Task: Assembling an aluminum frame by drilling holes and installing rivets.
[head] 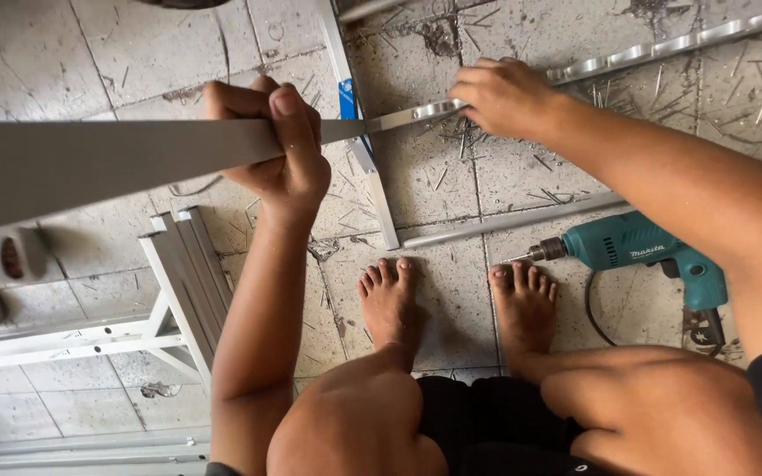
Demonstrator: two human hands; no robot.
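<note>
My left hand [280, 145] is wrapped around a long grey aluminium bar [90, 163] that runs from the left edge toward the middle. My right hand [504, 92] rests with its fingers pinched at the bar's narrow far end [412, 115], where it meets a perforated metal strip [663, 48] lying on the floor. I am crouched with both bare feet [451, 300] flat on the tiles, below the bar.
A teal corded power drill [641, 251] lies on the floor by my right foot. A white aluminium frame [183, 282] lies at the left. Thin metal rods [522, 216] and another profile [359, 132] cross the tiled floor, with metal shavings [751, 97] scattered about.
</note>
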